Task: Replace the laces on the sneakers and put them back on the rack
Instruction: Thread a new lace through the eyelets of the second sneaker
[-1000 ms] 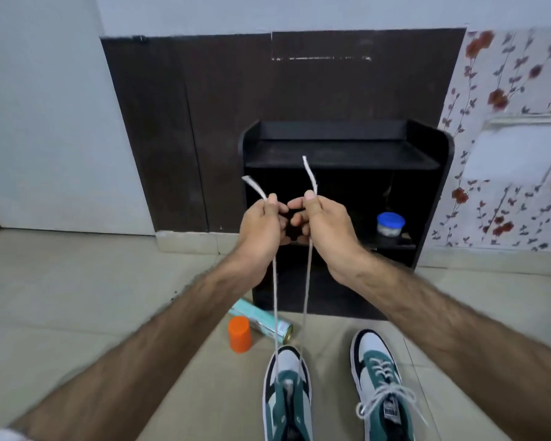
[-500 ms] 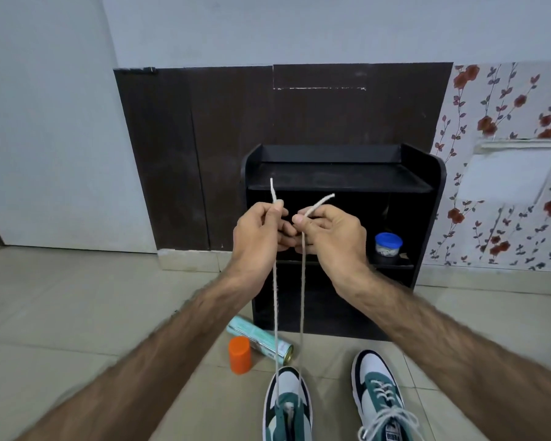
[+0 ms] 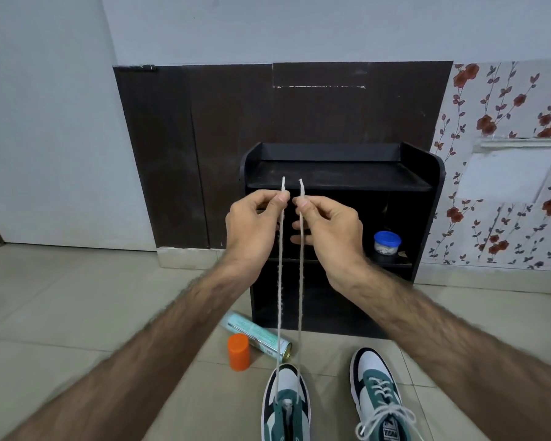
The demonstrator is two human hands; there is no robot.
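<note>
Orange, the cap point(image 3: 239, 352) stands on the tiles below our left hand point(image 3: 252, 225), touching a fallen spray can point(image 3: 257, 335). That hand pinches one end of the white lace point(image 3: 280, 281); our right hand point(image 3: 326, 227), just beside it, pinches the other end. Both strands run taut down to the left sneaker point(image 3: 286, 405). Below our right hand sits the laced right sneaker point(image 3: 379, 399). Behind both hands stands the black shoe rack point(image 3: 423, 186).

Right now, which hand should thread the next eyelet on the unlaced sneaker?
Probably either: left hand and right hand each pinch one lace end, level, above the left sneaker.
</note>
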